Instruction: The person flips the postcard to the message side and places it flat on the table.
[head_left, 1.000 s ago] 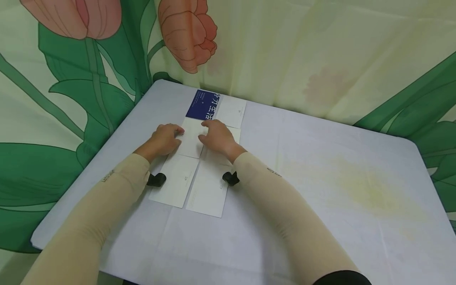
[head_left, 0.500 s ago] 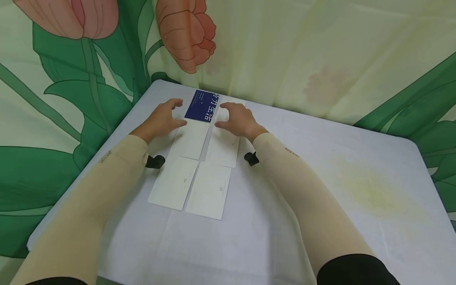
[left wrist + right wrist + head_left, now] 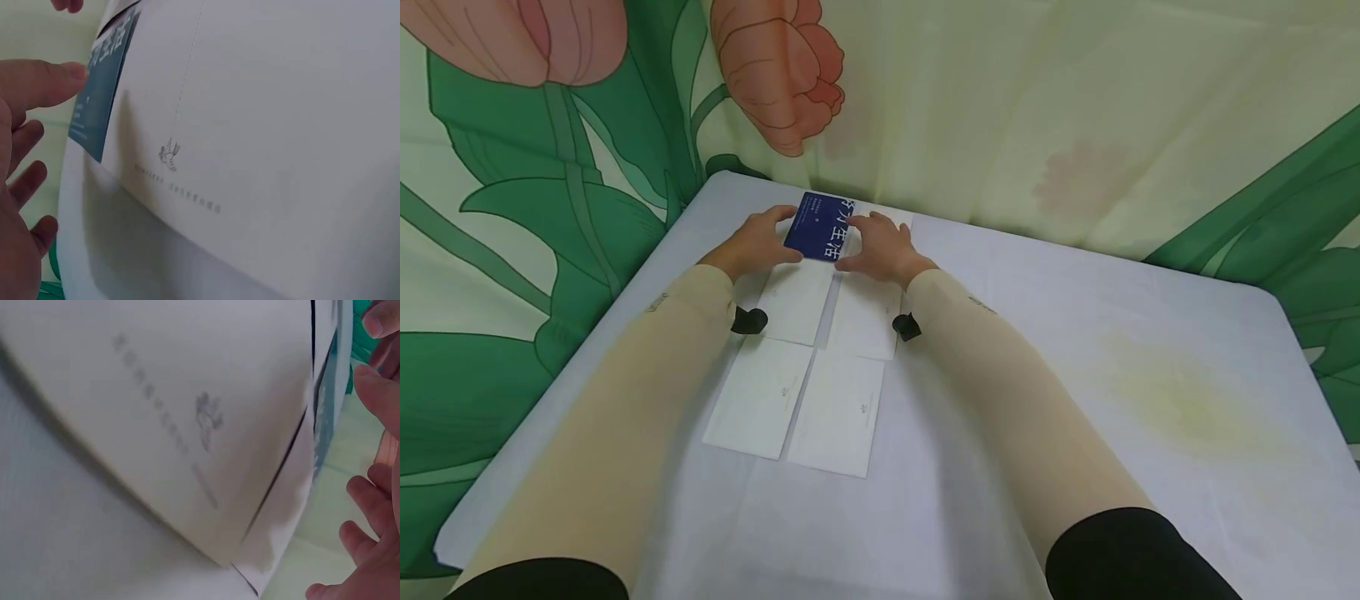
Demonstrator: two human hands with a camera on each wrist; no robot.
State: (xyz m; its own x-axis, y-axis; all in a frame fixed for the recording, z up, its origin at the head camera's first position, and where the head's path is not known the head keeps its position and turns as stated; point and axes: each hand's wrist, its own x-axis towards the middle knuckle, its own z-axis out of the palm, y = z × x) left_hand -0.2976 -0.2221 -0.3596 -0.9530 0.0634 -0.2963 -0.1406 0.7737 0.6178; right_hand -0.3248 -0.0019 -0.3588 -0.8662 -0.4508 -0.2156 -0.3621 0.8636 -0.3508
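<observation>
A dark blue card (image 3: pixel 818 227) with large white characters lies flat at the far end of two rows of cards. My left hand (image 3: pixel 758 242) is at its left edge, fingers spread and thumb by the lower corner. On its right side, my right hand (image 3: pixel 883 248) hovers with fingers apart, partly covering the far right white card (image 3: pixel 895 218). Neither hand plainly grips anything; whether fingertips touch the blue card cannot be told. In the left wrist view, the thumb (image 3: pixel 56 82) overlaps the blue card. A white card (image 3: pixel 169 406) with a small printed drawing fills much of the right wrist view.
Nearer white cards lie in two columns, among them a left one (image 3: pixel 758 396) and a right one (image 3: pixel 837 412), with a narrow gap between columns. They rest on a white-clothed table (image 3: pixel 1075 375) with a yellowish stain. A flowered curtain (image 3: pixel 962 108) hangs behind.
Both hands have moved away from the middle white cards toward the far end. Having spread apart, they have come closer together around the blue card.
</observation>
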